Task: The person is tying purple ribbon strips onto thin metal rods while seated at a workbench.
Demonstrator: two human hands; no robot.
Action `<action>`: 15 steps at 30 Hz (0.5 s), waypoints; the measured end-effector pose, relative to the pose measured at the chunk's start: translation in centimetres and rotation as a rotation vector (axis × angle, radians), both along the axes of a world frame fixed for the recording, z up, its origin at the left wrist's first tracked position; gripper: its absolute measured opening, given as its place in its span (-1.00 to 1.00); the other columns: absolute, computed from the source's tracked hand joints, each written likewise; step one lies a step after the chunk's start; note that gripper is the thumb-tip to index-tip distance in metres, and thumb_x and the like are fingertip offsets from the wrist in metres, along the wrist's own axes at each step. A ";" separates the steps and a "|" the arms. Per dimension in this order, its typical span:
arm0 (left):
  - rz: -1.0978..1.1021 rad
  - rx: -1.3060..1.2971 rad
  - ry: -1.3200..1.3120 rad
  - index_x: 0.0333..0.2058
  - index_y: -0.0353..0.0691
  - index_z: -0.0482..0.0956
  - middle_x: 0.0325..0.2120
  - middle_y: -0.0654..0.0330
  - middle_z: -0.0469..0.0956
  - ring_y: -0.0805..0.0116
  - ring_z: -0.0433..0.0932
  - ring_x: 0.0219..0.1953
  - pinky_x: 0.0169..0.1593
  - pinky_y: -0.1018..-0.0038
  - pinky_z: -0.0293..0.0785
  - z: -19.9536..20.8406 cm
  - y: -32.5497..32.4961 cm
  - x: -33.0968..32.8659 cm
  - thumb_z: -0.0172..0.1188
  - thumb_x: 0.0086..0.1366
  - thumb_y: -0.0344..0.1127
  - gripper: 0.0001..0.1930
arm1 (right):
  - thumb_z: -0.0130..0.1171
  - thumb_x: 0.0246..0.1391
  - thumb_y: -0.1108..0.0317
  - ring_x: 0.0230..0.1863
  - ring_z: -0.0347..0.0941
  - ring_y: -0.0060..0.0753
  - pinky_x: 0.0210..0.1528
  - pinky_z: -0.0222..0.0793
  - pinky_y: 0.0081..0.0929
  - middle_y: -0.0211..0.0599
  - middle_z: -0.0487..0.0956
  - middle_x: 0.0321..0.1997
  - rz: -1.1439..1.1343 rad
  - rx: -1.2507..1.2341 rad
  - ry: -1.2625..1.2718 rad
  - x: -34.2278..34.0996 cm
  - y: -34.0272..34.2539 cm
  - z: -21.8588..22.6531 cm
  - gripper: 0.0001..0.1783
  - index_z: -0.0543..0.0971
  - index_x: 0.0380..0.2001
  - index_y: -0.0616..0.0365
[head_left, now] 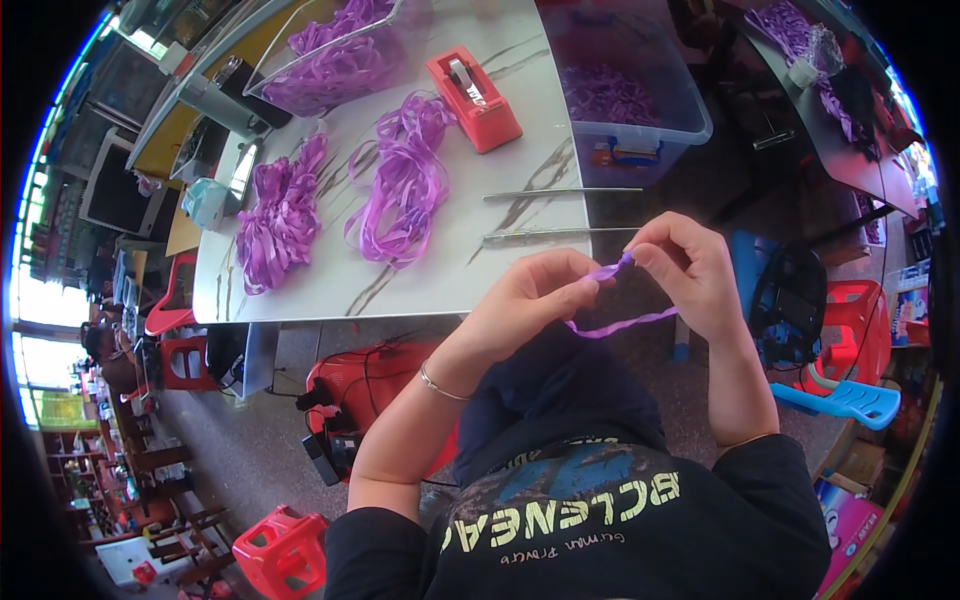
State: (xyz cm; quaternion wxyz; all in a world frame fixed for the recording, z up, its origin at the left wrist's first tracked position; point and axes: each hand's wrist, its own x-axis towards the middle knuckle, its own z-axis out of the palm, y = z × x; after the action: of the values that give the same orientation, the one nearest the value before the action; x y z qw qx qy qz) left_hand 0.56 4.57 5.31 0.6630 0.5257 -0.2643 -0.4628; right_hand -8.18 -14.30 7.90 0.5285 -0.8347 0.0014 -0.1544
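Observation:
My left hand (535,295) and my right hand (685,268) meet in front of me, below the near edge of the white marble-patterned table (520,120). Both pinch a short strip of purple ribbon (625,320); its upper end sits between the fingertips and the rest curves down under my right hand. A thin bracelet circles my left wrist. On the table lie two loose heaps of purple ribbon, one at the left (280,215) and one in the middle (405,180).
A red tape dispenser (473,98) stands on the table beside two thin metal rods (560,193). Clear plastic bins with purple ribbon sit at the back left (340,50) and right (630,90). Red stools (285,550) and a blue chair (840,400) stand on the floor.

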 end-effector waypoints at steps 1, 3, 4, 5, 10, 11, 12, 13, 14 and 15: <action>-0.010 -0.016 0.000 -0.17 -0.31 0.43 -0.34 0.25 0.47 0.59 0.41 -0.32 -0.20 0.61 0.37 0.0 -0.1 0.0 0.04 0.24 -0.32 -0.76 | 0.12 0.04 0.41 -0.52 0.28 -0.74 -0.49 0.14 -0.80 -0.48 0.44 -0.53 0.003 0.006 -0.002 0.0 0.0 -0.1 -0.89 0.50 -0.46 0.23; -0.020 -0.030 0.000 -0.16 -0.32 0.44 -0.32 0.23 0.48 0.57 0.42 -0.30 -0.17 0.60 0.37 0.0 -0.2 0.0 0.05 0.23 -0.31 -0.75 | 0.12 0.04 0.41 -0.52 0.29 -0.74 -0.49 0.14 -0.80 -0.48 0.44 -0.53 0.006 0.013 -0.005 0.0 0.0 -0.1 -0.89 0.50 -0.47 0.23; -0.014 -0.057 -0.005 -0.16 -0.33 0.44 -0.31 0.22 0.48 0.54 0.42 -0.27 -0.15 0.58 0.36 0.1 -0.2 -0.2 0.05 0.23 -0.32 -0.75 | 0.15 0.01 0.44 -0.54 0.26 -0.75 -0.52 0.13 -0.79 -0.47 0.44 -0.54 -0.001 0.018 -0.019 0.1 0.1 -0.1 -0.91 0.50 -0.47 0.25; -0.008 -0.085 -0.010 -0.17 -0.34 0.44 -0.30 0.20 0.49 0.51 0.43 -0.24 -0.12 0.56 0.36 0.1 -0.3 -0.3 0.05 0.23 -0.32 -0.75 | 0.17 -0.03 0.47 -0.56 0.24 -0.76 -0.55 0.11 -0.77 -0.46 0.44 -0.55 -0.007 0.023 -0.033 0.1 0.1 0.0 -0.92 0.50 -0.48 0.26; -0.013 -0.101 0.044 -0.22 -0.36 0.47 -0.30 0.20 0.49 0.49 0.42 -0.21 -0.07 0.53 0.34 0.6 -0.9 -0.1 0.07 0.23 -0.31 -0.76 | 0.17 -0.03 0.47 -0.54 0.28 -0.75 -0.52 0.16 -0.76 -0.44 0.45 -0.53 0.013 0.056 -0.022 0.2 0.2 0.2 -0.92 0.50 -0.49 0.26; -0.008 -0.079 0.055 -0.24 -0.36 0.48 -0.31 0.20 0.50 0.50 0.42 -0.21 -0.07 0.53 0.34 0.8 -1.1 0.0 0.08 0.23 -0.30 -0.77 | 0.17 -0.02 0.46 -0.53 0.28 -0.75 -0.51 0.18 -0.76 -0.44 0.46 -0.52 0.020 0.051 -0.019 0.2 0.2 0.2 -0.91 0.50 -0.49 0.27; -0.008 -0.079 0.054 -0.24 -0.36 0.48 -0.31 0.20 0.50 0.50 0.42 -0.21 -0.07 0.53 0.34 0.8 -1.3 0.0 0.08 0.23 -0.30 -0.77 | 0.17 -0.02 0.46 -0.53 0.28 -0.75 -0.51 0.18 -0.76 -0.44 0.46 -0.52 0.020 0.051 -0.020 0.2 0.2 0.2 -0.91 0.50 -0.49 0.27; 0.002 -0.065 0.029 -0.28 -0.36 0.49 -0.32 0.20 0.50 0.51 0.42 -0.22 -0.09 0.54 0.34 0.8 -1.4 0.1 0.08 0.23 -0.30 -0.78 | 0.16 -0.01 0.45 -0.53 0.28 -0.75 -0.52 0.17 -0.76 -0.44 0.45 -0.54 0.023 0.057 -0.023 0.3 0.2 0.2 -0.90 0.49 -0.50 0.27; 0.011 -0.051 0.003 -0.31 -0.36 0.50 -0.33 0.21 0.50 0.52 0.42 -0.22 -0.10 0.55 0.33 0.8 -1.6 0.1 0.08 0.24 -0.29 -0.79 | 0.16 0.00 0.44 -0.54 0.28 -0.75 -0.53 0.16 -0.75 -0.45 0.45 -0.56 0.026 0.064 -0.026 0.3 0.3 0.2 -0.88 0.49 -0.51 0.27; 0.010 -0.050 0.003 -0.31 -0.36 0.50 -0.33 0.21 0.50 0.52 0.42 -0.22 -0.10 0.55 0.33 0.8 -1.7 0.0 0.08 0.24 -0.29 -0.79 | 0.16 0.00 0.44 -0.54 0.28 -0.75 -0.53 0.16 -0.75 -0.45 0.45 -0.56 0.025 0.064 -0.026 0.3 0.2 0.3 -0.88 0.49 -0.51 0.27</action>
State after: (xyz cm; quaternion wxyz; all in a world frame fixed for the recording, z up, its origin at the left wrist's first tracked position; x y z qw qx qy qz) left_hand 0.56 2.87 6.14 0.6788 0.5095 -0.2719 -0.4535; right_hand -7.91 -14.11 8.20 0.5569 -0.8152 -0.0109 -0.1587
